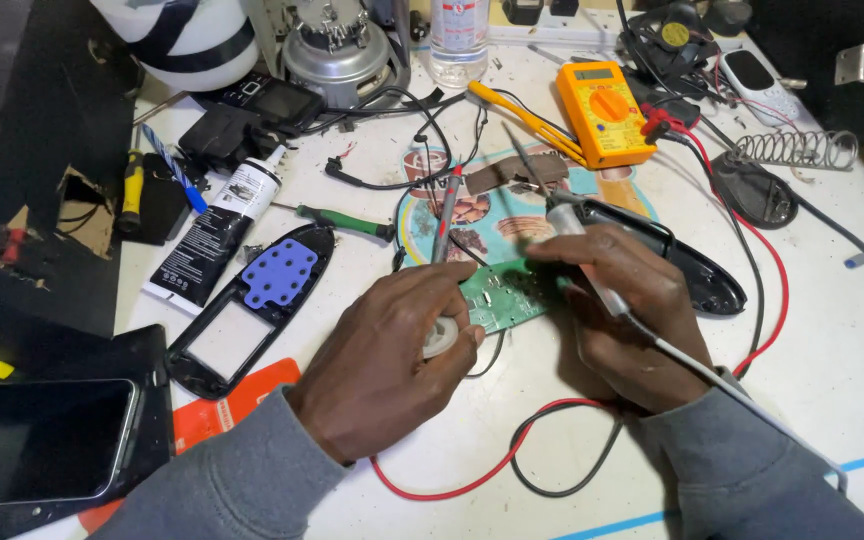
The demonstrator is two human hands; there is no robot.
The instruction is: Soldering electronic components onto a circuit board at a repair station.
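Soldering goes on: right hand (617, 325) fingers pinch the soldering iron (592, 262) over the green board (502, 297) (tip hidden); left hand (387, 350) fingers pinch a white solder reel (442, 338). Next needs steady hands.

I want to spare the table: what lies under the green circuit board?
Under the green circuit board lies a round picture mat on the white table. The left hand and right hand cover the board's near edge, so what lies beneath there is hidden.
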